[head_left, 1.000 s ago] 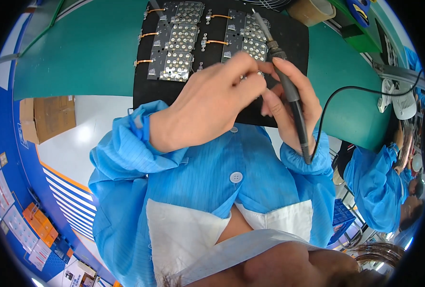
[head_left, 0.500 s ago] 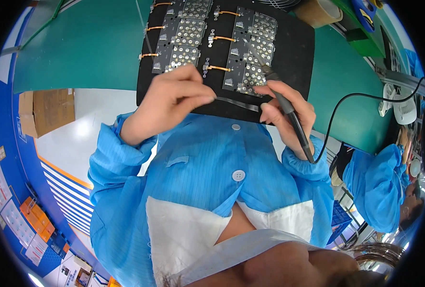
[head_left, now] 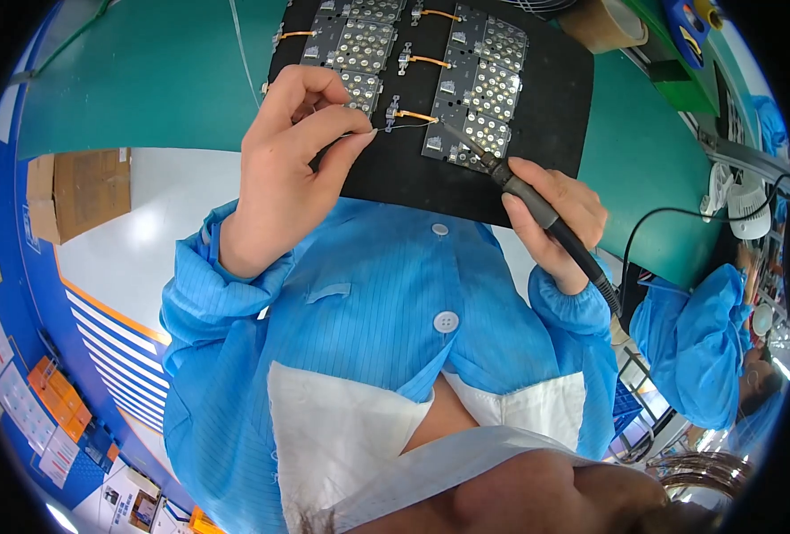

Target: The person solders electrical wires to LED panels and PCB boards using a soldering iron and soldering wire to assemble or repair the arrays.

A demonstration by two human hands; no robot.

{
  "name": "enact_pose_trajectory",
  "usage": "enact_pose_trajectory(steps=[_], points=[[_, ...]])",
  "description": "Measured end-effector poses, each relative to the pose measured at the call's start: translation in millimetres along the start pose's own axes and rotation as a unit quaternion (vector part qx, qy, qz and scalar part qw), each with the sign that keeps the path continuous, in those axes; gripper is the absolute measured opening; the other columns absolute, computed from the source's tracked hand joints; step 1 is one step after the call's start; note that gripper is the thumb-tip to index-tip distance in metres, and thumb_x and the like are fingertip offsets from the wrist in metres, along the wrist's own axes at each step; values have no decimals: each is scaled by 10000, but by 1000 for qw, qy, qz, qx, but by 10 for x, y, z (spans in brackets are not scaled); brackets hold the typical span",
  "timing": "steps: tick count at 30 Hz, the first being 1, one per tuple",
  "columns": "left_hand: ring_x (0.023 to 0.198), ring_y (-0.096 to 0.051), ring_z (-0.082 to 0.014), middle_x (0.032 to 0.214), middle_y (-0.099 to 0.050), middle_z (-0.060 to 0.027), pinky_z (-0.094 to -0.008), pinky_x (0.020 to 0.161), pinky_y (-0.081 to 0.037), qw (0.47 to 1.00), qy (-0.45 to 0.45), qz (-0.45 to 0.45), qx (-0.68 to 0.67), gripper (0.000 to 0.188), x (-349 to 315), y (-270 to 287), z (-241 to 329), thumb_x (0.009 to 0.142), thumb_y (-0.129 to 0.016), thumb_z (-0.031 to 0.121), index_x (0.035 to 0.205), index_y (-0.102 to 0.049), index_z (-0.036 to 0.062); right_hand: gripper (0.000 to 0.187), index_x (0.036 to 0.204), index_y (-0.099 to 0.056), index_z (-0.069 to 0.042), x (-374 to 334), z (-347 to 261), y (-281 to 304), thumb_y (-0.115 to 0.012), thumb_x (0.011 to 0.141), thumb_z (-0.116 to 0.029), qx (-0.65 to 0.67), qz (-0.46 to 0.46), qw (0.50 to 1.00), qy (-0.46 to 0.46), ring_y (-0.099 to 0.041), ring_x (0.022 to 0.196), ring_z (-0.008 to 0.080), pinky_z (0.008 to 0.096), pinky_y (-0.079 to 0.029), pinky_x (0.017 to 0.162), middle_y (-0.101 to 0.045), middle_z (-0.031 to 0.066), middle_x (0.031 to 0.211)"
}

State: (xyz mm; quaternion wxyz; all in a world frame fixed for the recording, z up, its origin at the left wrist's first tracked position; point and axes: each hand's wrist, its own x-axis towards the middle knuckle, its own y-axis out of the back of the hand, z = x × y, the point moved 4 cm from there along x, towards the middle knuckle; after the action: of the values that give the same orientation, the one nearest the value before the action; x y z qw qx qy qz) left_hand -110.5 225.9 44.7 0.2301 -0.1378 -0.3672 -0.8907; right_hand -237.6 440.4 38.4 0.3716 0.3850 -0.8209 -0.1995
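Soldering iron (head_left: 551, 222) sat pinched in your right hand (head_left: 560, 218), centre right, tip on the boards (head_left: 466, 116) at upper centre. Your left hand (head_left: 293, 165) pinched thin solder wire (head_left: 393, 127). Feed wire steadily into the tip.

The left hand (head_left: 293, 169) pinches a thin solder wire (head_left: 393, 127) toward an orange lead between circuit boards (head_left: 477, 98) on a black mat (head_left: 546, 133). The right hand (head_left: 560, 218) grips a soldering iron (head_left: 537, 209), its tip at the boards, over the green bench (head_left: 146, 80).
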Motion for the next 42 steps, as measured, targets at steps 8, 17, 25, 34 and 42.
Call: enact_pose_trajectory(steps=[8,17,25,34,42], points=[[768,-538,-192,942,-498,-78,-285,648,-454,1000,-1,-9,-29,130,27,-52,-22,730,-707,-65,827,-650,-1,270,972,-682,42,-13,24,-36,-728,727,-60,3,-4,1000,-13,-659,627,227,278,-497,561,-665,139,728],[827,-571,-172,988,-512,-84,-256,710,-483,999,7,-48,-5,110,51,-131,-9,751,-705,-70,838,-659,-19,272,961,-686,46,28,-2,-6,-722,703,-29,0,-5,1000,0,-687,615,231,283,-534,541,-673,129,708],[821,-572,-174,987,-512,-85,-258,701,-484,999,0,-37,-3,114,59,-106,-15,750,-705,-70,840,-657,-20,274,967,-681,39,-23,52,-13,-727,720,-69,10,5,1000,-15,-649,610,222,280,-488,550,-664,139,729],[803,-559,-173,971,-513,-79,-261,671,-459,999,-10,-36,2,116,92,-165,-26,741,-706,-66,831,-656,-12,269,966,-683,36,-24,42,-32,-724,721,-67,6,-4,1000,-22,-655,618,223,279,-494,558,-664,137,728],[717,-563,-197,953,-526,-74,-297,618,-474,1000,-24,-14,-10,108,115,-230,-28,750,-711,-23,837,-652,-2,265,964,-677,38,-17,25,-25,-716,726,-71,5,-14,999,-29,-661,626,233,280,-500,567,-663,137,725]])
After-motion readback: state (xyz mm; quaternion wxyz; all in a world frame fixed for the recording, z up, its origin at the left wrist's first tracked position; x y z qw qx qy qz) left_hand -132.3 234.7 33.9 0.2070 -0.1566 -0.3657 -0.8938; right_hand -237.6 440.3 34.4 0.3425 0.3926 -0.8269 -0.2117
